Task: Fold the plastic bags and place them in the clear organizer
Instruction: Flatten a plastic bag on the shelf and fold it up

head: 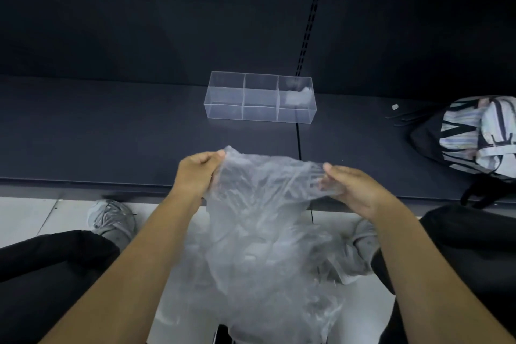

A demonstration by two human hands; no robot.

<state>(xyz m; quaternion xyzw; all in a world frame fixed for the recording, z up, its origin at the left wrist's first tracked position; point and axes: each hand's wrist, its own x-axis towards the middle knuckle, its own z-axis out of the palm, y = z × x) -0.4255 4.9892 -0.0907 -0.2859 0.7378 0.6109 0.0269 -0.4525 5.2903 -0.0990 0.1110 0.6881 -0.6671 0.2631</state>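
Now both hands pinch the plastic bag's (259,218) top edge, left hand (195,173), right hand (351,187)

Bare shelf (111,134) lies between my hands and the organizer (259,98); the backpack (472,142) crowds my right.

Dark shelf (111,126) against dark back panel (139,8); pale tiled floor (33,215).

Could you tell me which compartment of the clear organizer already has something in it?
The far right-hand compartment of the clear organizer holds a pale, crumpled plastic bag; the other compartments look empty.
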